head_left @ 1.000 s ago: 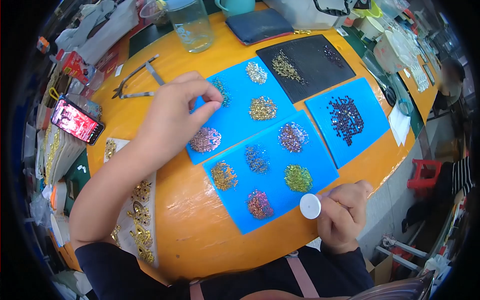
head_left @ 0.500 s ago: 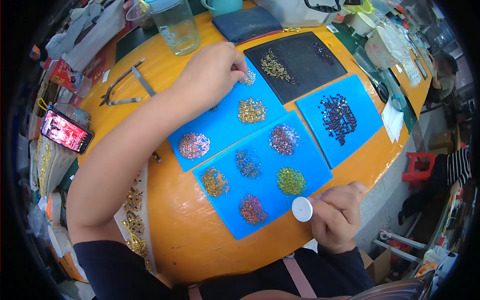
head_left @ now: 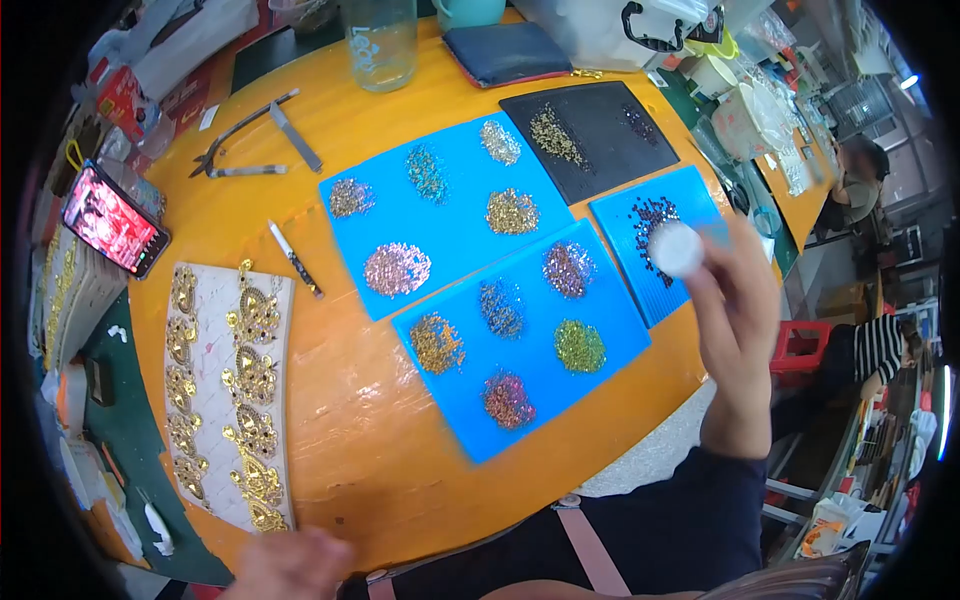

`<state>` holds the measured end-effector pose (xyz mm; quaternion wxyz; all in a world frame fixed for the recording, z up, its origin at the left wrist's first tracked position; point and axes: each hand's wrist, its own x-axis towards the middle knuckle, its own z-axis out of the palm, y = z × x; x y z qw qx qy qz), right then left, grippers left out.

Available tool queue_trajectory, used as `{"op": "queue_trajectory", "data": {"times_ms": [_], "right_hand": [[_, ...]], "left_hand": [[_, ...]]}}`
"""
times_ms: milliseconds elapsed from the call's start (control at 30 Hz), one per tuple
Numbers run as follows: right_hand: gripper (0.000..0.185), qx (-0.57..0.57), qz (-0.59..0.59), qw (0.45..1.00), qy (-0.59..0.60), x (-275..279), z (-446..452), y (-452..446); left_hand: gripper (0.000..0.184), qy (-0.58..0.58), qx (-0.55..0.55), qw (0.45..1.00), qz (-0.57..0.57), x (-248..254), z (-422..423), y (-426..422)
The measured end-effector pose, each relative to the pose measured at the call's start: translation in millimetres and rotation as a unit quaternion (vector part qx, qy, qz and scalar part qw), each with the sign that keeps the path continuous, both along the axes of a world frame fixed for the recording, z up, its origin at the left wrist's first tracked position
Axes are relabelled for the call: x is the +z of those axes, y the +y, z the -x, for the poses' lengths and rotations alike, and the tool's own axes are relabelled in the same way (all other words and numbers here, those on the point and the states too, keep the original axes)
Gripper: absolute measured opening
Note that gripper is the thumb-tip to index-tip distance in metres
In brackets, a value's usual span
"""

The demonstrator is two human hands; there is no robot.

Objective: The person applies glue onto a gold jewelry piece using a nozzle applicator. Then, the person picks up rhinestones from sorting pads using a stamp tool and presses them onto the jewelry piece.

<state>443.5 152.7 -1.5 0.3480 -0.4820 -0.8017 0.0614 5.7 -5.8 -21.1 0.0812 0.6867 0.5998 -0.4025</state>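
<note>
While a white round piece [head_left: 676, 249] is gripped between the thumb and fingers of the right hand [head_left: 742, 300], some of the dark beads [head_left: 652, 213] on the right blue mat [head_left: 690, 185] are covered from view by it. The piece appears to be held above that mat, though how high cannot be told. The left hand [head_left: 292, 562] is blurred at the near edge of the scene, close to the near end of a pale board [head_left: 216, 400] with gold ornaments [head_left: 255, 380]; whether anything is grasped by it cannot be told.

The white round piece is probably best pinched lightly at its rim, so that its face is left clear. A slow, steady wrist seems called for here, since the dark beads could easily be scattered by a brushing fingertip. Separate heaps [head_left: 398, 269] of different colours are laid out on the far blue mat [head_left: 462, 178] and the near blue mat [head_left: 540, 375]; any pass across these is better made high than low, lest colours be mixed. The left hand should likewise be lifted clear of the ornaments, and the pen-like tool [head_left: 294, 258] lying on the worktop [head_left: 350, 400] should be left unbumped.
</note>
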Motion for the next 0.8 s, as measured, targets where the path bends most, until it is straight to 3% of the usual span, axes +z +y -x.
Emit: {"op": "queue_trajectory", "data": {"times_ms": [33,67,100,167,200,267,367,633,800], "right_hand": [[0.014,0.048,0.045,0.997,0.037,1.3,12.2,20.8],[0.013,0.095,0.089,0.989,0.073,-0.8,24.6,40.8],[0.013,0.115,0.106,0.986,0.065,-6.2,35.7,60.3],[0.013,0.131,0.123,0.982,0.049,-17.4,51.6,90.9],[0.013,0.148,0.122,0.981,0.023,-21.8,57.3,103.3],[0.012,0.163,0.126,0.979,-0.012,-28.2,63.4,115.5],[0.009,0.141,0.171,0.975,-0.020,-32.9,68.4,127.7],[0.011,0.225,0.168,0.957,-0.072,-43.5,75.3,142.0],[0.010,0.220,0.144,0.962,-0.070,-48.7,77.5,144.2]], "left_hand": [[0.043,-0.308,-0.159,0.935,-0.071,-14.9,-13.5,0.8],[0.058,-0.576,-0.298,0.749,-0.137,-23.3,-24.7,3.1],[0.058,-0.583,-0.298,0.743,-0.141,-26.3,-33.2,10.6],[0.036,-0.499,-0.440,0.738,-0.110,-30.0,-43.3,28.8],[0.036,-0.505,-0.441,0.733,-0.113,-32.7,-41.3,25.9],[0.061,-0.570,-0.291,0.768,-0.028,-32.3,-35.2,17.6],[0.062,-0.598,-0.243,0.763,0.027,-27.1,-29.5,24.3],[0.059,-0.597,-0.231,0.768,-0.006,-39.7,-33.9,13.5],[0.057,-0.596,-0.241,0.765,-0.013,-40.9,-34.4,16.0]]}}
